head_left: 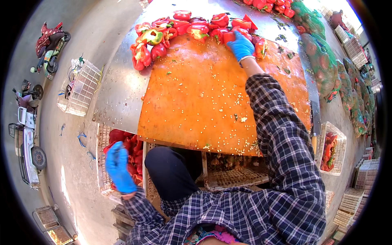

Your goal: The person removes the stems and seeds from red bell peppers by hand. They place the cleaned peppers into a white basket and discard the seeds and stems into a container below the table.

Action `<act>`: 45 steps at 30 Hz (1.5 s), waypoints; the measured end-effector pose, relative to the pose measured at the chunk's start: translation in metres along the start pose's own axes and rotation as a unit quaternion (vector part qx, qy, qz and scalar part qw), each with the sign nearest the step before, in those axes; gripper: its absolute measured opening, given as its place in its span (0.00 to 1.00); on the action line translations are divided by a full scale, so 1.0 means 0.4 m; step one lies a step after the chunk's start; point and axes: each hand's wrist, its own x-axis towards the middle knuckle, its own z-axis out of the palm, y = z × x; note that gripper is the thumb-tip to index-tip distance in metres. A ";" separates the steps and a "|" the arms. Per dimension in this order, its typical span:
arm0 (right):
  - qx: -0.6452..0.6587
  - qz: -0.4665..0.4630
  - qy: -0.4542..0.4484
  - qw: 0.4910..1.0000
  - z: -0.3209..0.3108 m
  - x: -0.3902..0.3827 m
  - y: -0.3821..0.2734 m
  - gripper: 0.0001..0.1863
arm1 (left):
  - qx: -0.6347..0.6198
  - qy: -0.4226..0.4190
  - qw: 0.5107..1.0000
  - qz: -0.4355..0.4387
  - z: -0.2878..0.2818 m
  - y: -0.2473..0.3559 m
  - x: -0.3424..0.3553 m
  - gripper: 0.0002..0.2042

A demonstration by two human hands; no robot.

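Note:
My right hand (241, 47), in a blue glove, reaches to the far side of the orange board (200, 94). Its fingers close over a red bell pepper (229, 37) in a row of cut and whole ones. Cut red peppers (141, 56) and a green-yellow one (152, 37) lie at the row's left end. My left hand (119, 167), also blue-gloved, is over a crate (103, 163) of red pepper pieces (132, 147) left of my knee. Its fingers are loosely bent and somewhat apart, with nothing visible in them.
Pale seeds dot the board, which lies on a metal table (118, 90). A knife (314, 141) lies along the right edge. Green net sacks (320, 61) stand at the right. Another crate (331, 149) holds pepper scraps. A white crate (79, 87) stands on the floor at left.

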 end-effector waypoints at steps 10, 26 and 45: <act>0.272 -0.234 -0.037 0.933 -0.223 -0.468 -0.070 0.15 | -0.401 -0.240 0.855 -0.226 0.406 0.103 -0.171 0.31; 0.162 -0.098 -0.130 0.973 -0.414 -0.842 -0.083 0.18 | -0.554 -0.354 0.687 -0.310 0.524 0.010 -0.249 0.30; 0.725 0.298 -0.286 0.551 -0.329 -0.922 -0.048 0.17 | -0.430 -0.406 0.758 -0.275 0.493 -0.012 -0.230 0.24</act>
